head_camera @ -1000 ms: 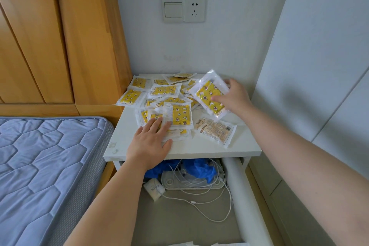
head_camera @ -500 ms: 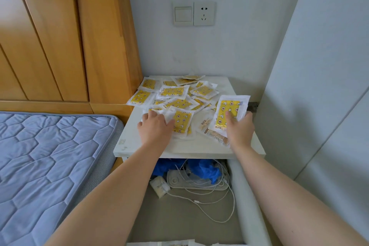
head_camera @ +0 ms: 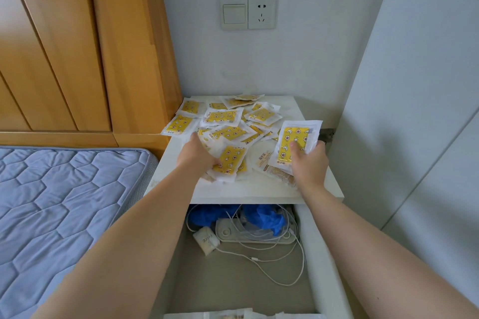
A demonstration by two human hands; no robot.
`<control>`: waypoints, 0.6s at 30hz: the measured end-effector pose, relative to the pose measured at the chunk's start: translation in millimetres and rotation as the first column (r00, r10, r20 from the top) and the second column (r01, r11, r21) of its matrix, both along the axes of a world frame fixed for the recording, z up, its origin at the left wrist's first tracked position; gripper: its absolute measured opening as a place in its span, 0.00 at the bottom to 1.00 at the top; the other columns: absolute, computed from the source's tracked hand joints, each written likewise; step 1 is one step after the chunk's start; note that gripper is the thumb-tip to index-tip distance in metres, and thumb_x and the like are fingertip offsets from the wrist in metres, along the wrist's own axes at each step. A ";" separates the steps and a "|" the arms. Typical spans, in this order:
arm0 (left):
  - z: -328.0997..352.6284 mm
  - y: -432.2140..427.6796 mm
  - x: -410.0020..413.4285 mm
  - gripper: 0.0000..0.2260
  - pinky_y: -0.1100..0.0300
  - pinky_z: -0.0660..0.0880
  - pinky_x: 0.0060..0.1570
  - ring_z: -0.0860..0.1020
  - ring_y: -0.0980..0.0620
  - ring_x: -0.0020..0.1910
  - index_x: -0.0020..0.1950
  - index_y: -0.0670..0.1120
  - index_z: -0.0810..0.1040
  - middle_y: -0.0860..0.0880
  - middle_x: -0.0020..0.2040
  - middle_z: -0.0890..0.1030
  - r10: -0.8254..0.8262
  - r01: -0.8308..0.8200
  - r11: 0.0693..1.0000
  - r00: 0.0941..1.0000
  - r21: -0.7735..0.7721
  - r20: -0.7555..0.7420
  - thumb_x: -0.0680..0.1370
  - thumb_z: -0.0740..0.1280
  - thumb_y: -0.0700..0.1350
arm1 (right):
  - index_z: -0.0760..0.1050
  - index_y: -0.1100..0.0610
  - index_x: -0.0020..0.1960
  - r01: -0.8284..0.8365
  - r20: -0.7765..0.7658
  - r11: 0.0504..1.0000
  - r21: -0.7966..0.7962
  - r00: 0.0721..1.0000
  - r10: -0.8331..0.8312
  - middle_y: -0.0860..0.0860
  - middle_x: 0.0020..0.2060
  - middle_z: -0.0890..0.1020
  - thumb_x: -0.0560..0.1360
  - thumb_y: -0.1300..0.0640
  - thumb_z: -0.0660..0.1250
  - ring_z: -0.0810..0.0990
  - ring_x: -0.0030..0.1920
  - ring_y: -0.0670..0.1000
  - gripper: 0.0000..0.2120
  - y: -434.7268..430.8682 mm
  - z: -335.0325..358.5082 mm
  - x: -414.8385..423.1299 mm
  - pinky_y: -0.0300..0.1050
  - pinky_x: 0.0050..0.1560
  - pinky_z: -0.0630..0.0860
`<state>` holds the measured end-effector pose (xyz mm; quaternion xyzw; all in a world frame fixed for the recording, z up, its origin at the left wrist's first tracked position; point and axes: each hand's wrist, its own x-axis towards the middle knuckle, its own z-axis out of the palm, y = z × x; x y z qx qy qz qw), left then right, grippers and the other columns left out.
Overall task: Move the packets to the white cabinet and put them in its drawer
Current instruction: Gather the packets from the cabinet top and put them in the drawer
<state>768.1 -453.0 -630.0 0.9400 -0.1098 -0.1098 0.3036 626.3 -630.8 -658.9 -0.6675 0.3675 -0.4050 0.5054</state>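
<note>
Several yellow-and-white packets point(head_camera: 223, 118) lie scattered on top of the white cabinet point(head_camera: 259, 193). My left hand point(head_camera: 198, 155) grips a small stack of packets point(head_camera: 229, 163) at the cabinet's front left. My right hand point(head_camera: 308, 163) holds another packet point(head_camera: 294, 142) upright, thumb on its yellow face, above a pale brown-printed packet point(head_camera: 267, 163). Below the top, the cabinet's drawer point(head_camera: 326, 261) stands pulled out, and a few packets point(head_camera: 233, 314) show at its near end.
The drawer also holds a white power strip point(head_camera: 256, 235), tangled white cables point(head_camera: 274, 267), a small charger point(head_camera: 206, 239) and blue gloves point(head_camera: 267, 217). A blue mattress point(head_camera: 59, 212) and wooden headboard point(head_camera: 77, 46) stand left; a grey wall panel point(head_camera: 414, 111) is right.
My right hand carried its packet from the back of the pile toward the cabinet's front right. My left hand went from resting flat on the packets to gripping a stack.
</note>
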 end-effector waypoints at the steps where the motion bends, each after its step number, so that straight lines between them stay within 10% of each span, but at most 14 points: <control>1: 1.8 0.2 -1.2 0.45 0.51 0.77 0.49 0.76 0.42 0.61 0.78 0.49 0.49 0.42 0.70 0.70 -0.009 0.008 0.997 1.000 -0.082 -0.011 0.71 0.76 0.42 | 0.70 0.60 0.59 -0.003 -0.002 1.000 0.001 1.000 0.003 0.48 0.48 0.77 0.77 0.55 0.67 0.75 0.38 0.43 0.15 -0.8 -0.9 0.7 0.24 0.25 0.67; 11: 9.7 0.3 -42.6 0.25 0.50 0.75 0.59 0.78 0.43 0.57 0.68 0.39 0.72 0.42 0.58 0.79 0.012 -0.152 0.875 0.956 -0.459 -0.293 0.73 0.74 0.41 | 0.78 0.57 0.52 -0.267 0.196 0.872 0.411 0.960 0.201 0.53 0.47 0.84 0.74 0.56 0.71 0.83 0.44 0.51 0.09 -9.4 27.8 -17.4 0.45 0.37 0.82; 18: -5.8 8.0 -105.4 0.21 0.50 0.81 0.41 0.82 0.44 0.48 0.72 0.39 0.67 0.42 0.56 0.81 -0.230 -0.227 0.688 0.832 -0.689 -0.505 0.79 0.64 0.36 | 0.81 0.55 0.52 -0.350 0.172 0.703 0.619 0.934 0.314 0.53 0.50 0.85 0.66 0.49 0.77 0.83 0.51 0.57 0.17 43.8 -2.1 -71.2 0.60 0.59 0.76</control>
